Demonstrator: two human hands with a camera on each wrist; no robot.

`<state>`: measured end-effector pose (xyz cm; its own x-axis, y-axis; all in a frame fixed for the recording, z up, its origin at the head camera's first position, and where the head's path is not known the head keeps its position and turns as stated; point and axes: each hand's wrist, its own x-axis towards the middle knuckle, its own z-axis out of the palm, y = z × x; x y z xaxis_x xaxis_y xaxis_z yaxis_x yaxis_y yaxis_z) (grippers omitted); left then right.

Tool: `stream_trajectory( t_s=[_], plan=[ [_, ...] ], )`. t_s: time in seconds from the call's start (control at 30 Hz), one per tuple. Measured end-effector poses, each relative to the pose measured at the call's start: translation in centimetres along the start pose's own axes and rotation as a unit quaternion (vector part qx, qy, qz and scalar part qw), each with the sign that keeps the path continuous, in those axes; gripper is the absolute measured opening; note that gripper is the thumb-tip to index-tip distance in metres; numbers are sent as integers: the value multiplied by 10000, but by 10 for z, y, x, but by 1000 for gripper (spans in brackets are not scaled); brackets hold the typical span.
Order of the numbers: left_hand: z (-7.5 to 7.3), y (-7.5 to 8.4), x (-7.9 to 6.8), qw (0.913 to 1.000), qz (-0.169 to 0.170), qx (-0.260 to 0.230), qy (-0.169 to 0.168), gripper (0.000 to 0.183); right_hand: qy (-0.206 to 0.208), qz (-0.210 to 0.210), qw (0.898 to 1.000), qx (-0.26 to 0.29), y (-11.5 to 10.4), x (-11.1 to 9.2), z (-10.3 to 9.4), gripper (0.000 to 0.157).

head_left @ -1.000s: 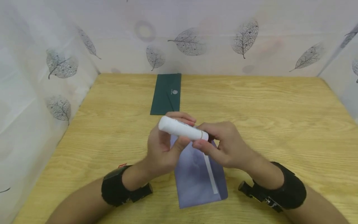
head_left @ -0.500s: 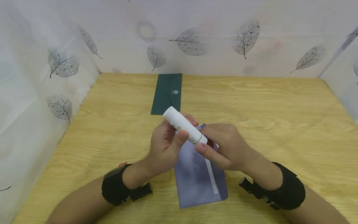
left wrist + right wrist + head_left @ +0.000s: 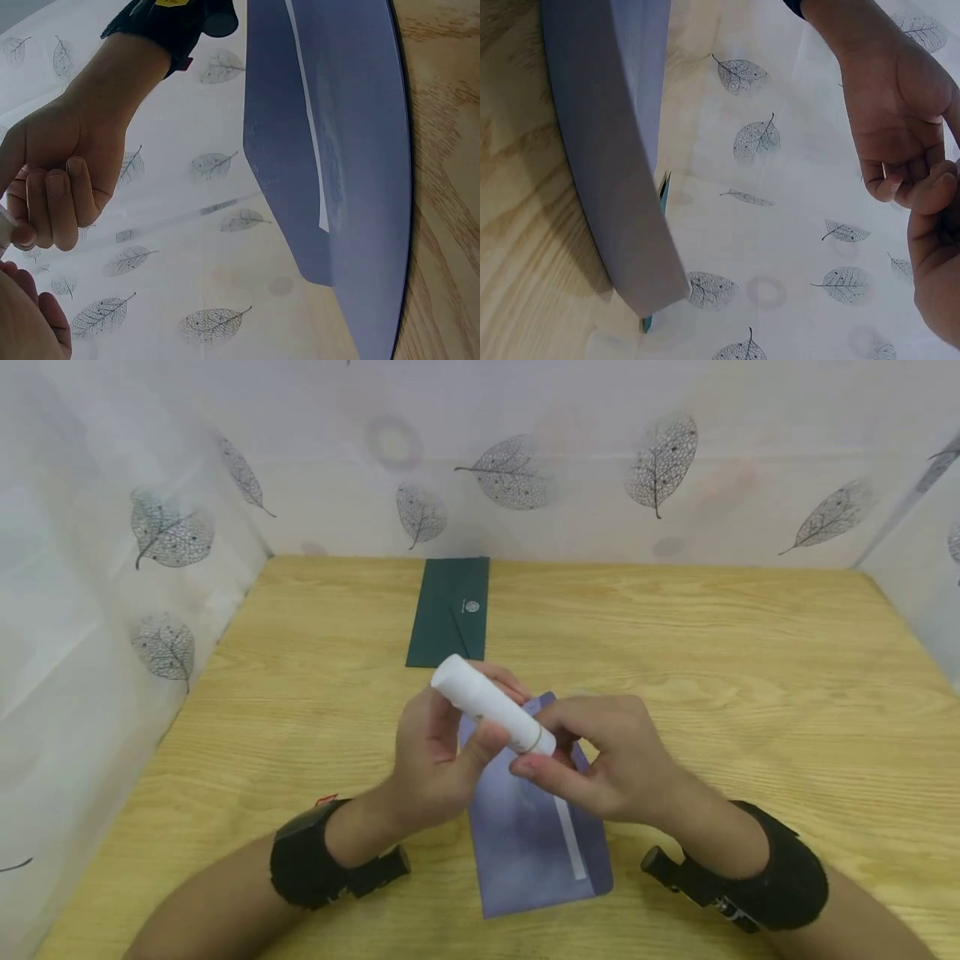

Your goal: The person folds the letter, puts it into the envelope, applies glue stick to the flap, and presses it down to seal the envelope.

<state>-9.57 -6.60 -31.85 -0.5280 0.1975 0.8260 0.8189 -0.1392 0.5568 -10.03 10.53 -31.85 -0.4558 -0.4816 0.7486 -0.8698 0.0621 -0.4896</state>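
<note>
A white glue stick [image 3: 487, 703] with a thin band near its right end is held at a slant above a purple envelope [image 3: 517, 860]. My left hand [image 3: 438, 760] grips its body, thumb on the near side. At the banded end, my right hand [image 3: 600, 756] pinches with thumb and index finger. On the table, the envelope has its flap [image 3: 596, 843] folded open at the right, and a white strip [image 3: 570, 839] runs along it. In the left wrist view only a sliver of the glue stick shows at the edge; the right wrist view hides it behind the fingers.
A dark green envelope [image 3: 450, 610] with a small white emblem lies near the table's back edge. The wooden table [image 3: 712, 635] is bordered at the back and sides by a leaf-printed white curtain [image 3: 562, 410].
The glue stick has turned to a steeper slant, its right end lower, while both hands keep hold of it. The envelopes have stayed where they were.
</note>
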Motion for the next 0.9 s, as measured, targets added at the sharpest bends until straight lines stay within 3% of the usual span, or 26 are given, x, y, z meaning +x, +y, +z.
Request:
stream_trajectory(
  t_s=[0.07, 0.17, 0.37, 0.43, 0.53, 0.6, 0.7, 0.9],
  plan=[
    [0, -1, -1, 9999, -55, 75, 38, 37, 131, -49, 9997, -224, 0, -1, 1, 22],
    [0, -2, -3, 9998, -89, 110, 112, 37, 137, -15, 9998, -145, 1, -1, 0, 23],
    [-1, -4, -7, 9981, -379, -196, 447, 35, -360, 365, 9981, 343, 10, 1, -9, 37],
    [-2, -4, -9, 9959, -595, -321, 601, 35, -437, 701, 9965, 85, 14, 0, -12, 40],
    [-4, -3, -11, 9922, -977, -309, 717, 34, -547, 1131, 9884, -850, 19, -1, -14, 28],
    [-4, -2, -12, 9878, -1353, -264, 729, 30, -742, 1335, 9750, -1617, 22, -2, -14, 19],
    [-5, -2, -10, 9773, -2007, -198, 650, 22, -1231, 1613, 9467, -2502, 28, -4, -14, 14],
    [-7, -5, -6, 9581, -2808, -167, 543, 22, -2167, 2388, 8903, -3216, 39, -8, -18, 22]
  ],
)
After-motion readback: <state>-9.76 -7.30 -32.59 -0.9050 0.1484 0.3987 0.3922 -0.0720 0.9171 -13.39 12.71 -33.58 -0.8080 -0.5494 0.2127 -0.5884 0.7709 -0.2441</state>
